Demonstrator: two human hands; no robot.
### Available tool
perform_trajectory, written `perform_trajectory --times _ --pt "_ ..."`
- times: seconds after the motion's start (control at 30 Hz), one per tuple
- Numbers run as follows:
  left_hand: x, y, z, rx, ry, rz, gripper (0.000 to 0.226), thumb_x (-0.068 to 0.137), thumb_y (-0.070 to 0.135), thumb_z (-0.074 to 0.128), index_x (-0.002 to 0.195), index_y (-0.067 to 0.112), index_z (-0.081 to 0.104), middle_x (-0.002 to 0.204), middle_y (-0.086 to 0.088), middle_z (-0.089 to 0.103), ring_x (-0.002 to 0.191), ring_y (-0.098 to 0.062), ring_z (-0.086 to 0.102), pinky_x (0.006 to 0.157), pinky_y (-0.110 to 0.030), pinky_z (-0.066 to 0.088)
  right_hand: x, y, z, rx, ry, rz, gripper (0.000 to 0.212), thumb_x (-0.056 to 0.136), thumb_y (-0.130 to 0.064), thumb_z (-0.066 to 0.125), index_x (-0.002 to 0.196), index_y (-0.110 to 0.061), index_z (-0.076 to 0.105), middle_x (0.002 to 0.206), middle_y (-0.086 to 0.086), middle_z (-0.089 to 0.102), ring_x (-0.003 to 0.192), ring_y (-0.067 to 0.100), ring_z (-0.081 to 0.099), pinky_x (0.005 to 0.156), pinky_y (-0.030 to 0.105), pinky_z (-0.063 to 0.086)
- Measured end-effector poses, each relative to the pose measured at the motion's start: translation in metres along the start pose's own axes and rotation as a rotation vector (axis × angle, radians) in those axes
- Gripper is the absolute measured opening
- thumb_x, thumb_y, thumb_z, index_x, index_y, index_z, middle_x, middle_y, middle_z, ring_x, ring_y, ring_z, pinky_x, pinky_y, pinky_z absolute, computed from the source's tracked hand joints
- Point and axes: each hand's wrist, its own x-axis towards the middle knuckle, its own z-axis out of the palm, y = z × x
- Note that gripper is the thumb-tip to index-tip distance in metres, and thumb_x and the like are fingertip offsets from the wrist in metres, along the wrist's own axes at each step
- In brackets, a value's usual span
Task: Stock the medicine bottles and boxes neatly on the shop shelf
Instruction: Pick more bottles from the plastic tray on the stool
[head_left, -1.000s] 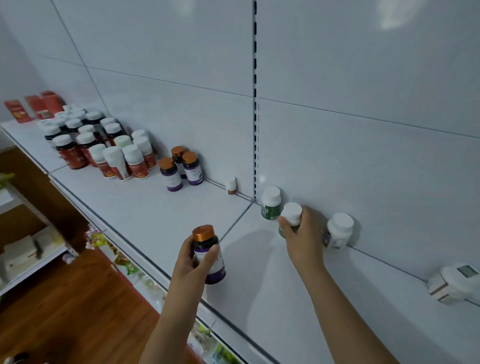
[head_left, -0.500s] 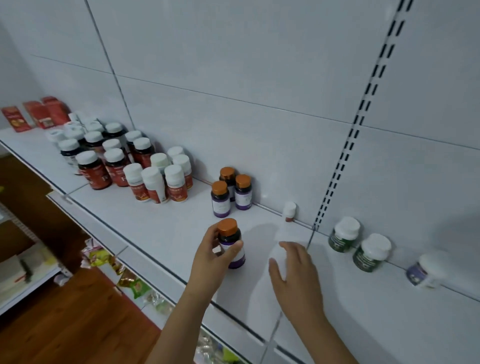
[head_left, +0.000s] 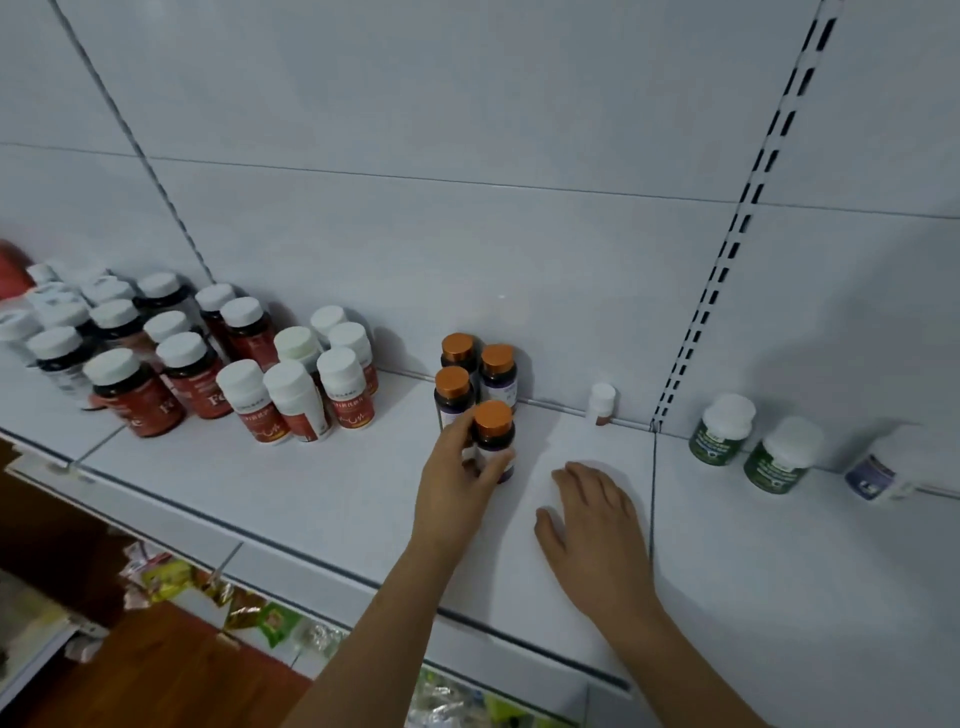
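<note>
Left hand grips an orange-capped purple bottle, fingers curled round its body; the bottle stands upright on the white shelf, just in front of three matching bottles at the back panel. Right hand lies flat on the shelf beside it, fingers straight, holding nothing. Two green-labelled bottles stand further right; red-labelled bottles are grouped to the left.

One head-worn wide-angle view looks forward and down, close over the white shelf.
</note>
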Motion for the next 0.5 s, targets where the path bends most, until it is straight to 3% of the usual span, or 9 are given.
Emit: perform_trajectory --times 0.1,0.17,0.23,0.33,0.5 --pt "0.002 -0.018 0.01 0.128 0.04 0.028 0.055 0.089 0.039 0.069 0.138 0.041 0.043 0.123 0.023 0.06 0.103 0.001 0.06 0.086 -0.017 0.05 0.0 -0.002 -0.002 -0.006 -0.028 0.015 0.052 0.09 -0.042 0.04 0.126 -0.01 0.061 0.129 0.007 0.061 0.121 0.024 0.056 0.103 0.039 0.045" --pt "0.008 -0.031 0.014 0.28 0.082 0.043 0.046 0.088 0.047 0.067 0.129 0.035 0.049 0.109 0.016 0.066 0.094 -0.005 0.062 0.084 -0.03 0.052 0.002 -0.003 -0.003 -0.014 -0.049 0.025 0.054 0.09 -0.043 0.037 0.128 -0.011 0.059 0.131 0.007 0.059 0.123 0.024 0.054 0.105 0.039 0.043" --pt "0.012 -0.04 0.016 0.441 0.113 0.04 0.04 0.087 0.049 0.066 0.118 0.027 0.054 0.104 0.008 0.066 0.096 -0.015 0.061 0.086 -0.036 0.049 0.001 -0.004 -0.002 -0.02 -0.059 0.027 0.054 0.09 -0.043 0.036 0.129 -0.012 0.058 0.132 0.006 0.058 0.124 0.023 0.052 0.106 0.038 0.042" --pt "0.015 -0.046 0.023 0.608 0.147 0.027 0.041 0.088 0.047 0.066 0.117 0.018 0.06 0.111 -0.001 0.061 0.103 -0.022 0.053 0.088 -0.035 0.043 0.003 -0.004 -0.002 -0.014 -0.067 0.033 0.051 0.09 -0.042 0.038 0.128 -0.013 0.057 0.131 0.005 0.057 0.124 0.023 0.051 0.105 0.038 0.042" --pt "0.007 -0.046 0.019 0.623 0.149 -0.015 0.042 0.087 0.042 0.068 0.116 0.013 0.063 0.116 -0.008 0.057 0.106 -0.026 0.049 0.089 -0.036 0.043 -0.001 -0.005 -0.004 0.066 -0.063 0.04 0.047 0.091 -0.036 0.043 0.125 -0.009 0.06 0.131 0.008 0.059 0.123 0.024 0.054 0.105 0.039 0.043"
